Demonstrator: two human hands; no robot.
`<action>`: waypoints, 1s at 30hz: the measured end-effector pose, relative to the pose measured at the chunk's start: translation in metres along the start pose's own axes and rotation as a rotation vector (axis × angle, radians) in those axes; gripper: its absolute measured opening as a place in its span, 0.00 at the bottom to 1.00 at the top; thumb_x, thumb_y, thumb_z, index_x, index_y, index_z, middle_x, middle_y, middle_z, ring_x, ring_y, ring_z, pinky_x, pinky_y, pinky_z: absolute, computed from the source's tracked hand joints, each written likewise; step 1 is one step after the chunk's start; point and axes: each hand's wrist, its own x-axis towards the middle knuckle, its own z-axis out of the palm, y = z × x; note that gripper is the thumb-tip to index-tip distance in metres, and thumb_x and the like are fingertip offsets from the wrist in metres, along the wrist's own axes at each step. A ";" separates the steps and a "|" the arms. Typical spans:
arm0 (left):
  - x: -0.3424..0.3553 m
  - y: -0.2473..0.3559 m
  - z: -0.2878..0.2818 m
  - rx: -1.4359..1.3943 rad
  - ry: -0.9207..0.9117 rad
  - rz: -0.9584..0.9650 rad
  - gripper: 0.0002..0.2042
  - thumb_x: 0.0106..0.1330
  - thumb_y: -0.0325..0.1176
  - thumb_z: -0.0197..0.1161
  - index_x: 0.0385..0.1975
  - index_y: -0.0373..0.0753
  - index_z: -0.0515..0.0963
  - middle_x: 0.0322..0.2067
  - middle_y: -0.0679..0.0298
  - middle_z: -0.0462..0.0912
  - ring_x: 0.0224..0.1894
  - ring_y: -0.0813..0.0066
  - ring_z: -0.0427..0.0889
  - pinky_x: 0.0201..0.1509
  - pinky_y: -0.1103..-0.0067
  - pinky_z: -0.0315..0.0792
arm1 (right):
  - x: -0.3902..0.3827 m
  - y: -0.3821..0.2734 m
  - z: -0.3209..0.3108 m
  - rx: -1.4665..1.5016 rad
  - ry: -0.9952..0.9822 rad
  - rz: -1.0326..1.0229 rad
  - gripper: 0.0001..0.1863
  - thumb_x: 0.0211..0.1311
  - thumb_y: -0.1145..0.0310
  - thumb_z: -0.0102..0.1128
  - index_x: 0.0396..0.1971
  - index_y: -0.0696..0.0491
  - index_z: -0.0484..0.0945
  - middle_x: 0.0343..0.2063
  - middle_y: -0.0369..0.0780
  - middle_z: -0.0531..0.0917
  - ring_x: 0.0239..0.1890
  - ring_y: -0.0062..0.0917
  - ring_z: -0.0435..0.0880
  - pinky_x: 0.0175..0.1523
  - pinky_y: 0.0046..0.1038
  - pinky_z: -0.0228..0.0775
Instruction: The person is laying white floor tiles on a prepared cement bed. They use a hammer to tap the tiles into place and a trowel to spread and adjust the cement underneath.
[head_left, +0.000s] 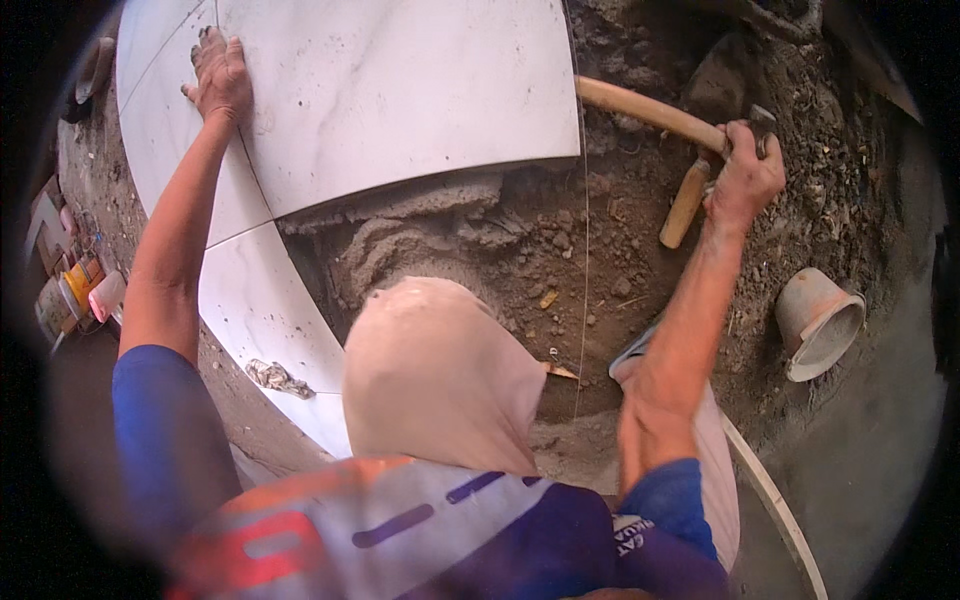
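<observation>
My left hand [219, 80] lies flat with its fingers spread on the white marbled tiles [400, 90], close to a joint between them. My right hand [745, 175] is wrapped round a hammer [650, 112], gripping it near its head. The hammer's pale wooden handle points left, and its far end is at the right edge of the large tile. Below that hand a second wooden handle [684, 207] lies on the soil. A dark blade [722, 80] shows just beyond; whether the two belong together is hidden by my hand.
A thin string [587, 260] runs along the tile's right edge. Rough mortar [410, 245] and loose soil lie below the tile. A grey bucket [820, 325] tilts at the right, above a wooden strip [775, 500]. Containers [85, 280] stand far left. Crumpled scrap [278, 378] sits on a tile.
</observation>
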 end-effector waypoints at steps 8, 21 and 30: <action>-0.006 -0.009 0.003 0.000 0.035 -0.004 0.34 0.75 0.58 0.35 0.75 0.47 0.52 0.77 0.67 0.50 0.79 0.64 0.43 0.74 0.41 0.33 | 0.071 0.034 -0.104 -0.136 0.077 -0.313 0.09 0.57 0.70 0.62 0.34 0.59 0.83 0.29 0.41 0.85 0.33 0.29 0.83 0.40 0.28 0.76; -0.010 -0.020 0.008 -0.008 0.045 -0.007 0.35 0.73 0.61 0.35 0.75 0.48 0.54 0.76 0.67 0.51 0.79 0.65 0.44 0.75 0.43 0.32 | 0.057 -0.027 -0.121 0.140 0.016 0.027 0.10 0.53 0.73 0.64 0.31 0.65 0.80 0.29 0.45 0.85 0.29 0.34 0.86 0.30 0.30 0.81; 0.008 0.004 0.004 0.015 -0.030 -0.060 0.38 0.73 0.61 0.34 0.76 0.42 0.47 0.77 0.61 0.46 0.79 0.58 0.42 0.73 0.38 0.34 | -0.008 0.043 -0.014 -0.022 -0.089 -0.032 0.10 0.56 0.73 0.66 0.36 0.62 0.79 0.30 0.35 0.82 0.33 0.21 0.80 0.41 0.22 0.71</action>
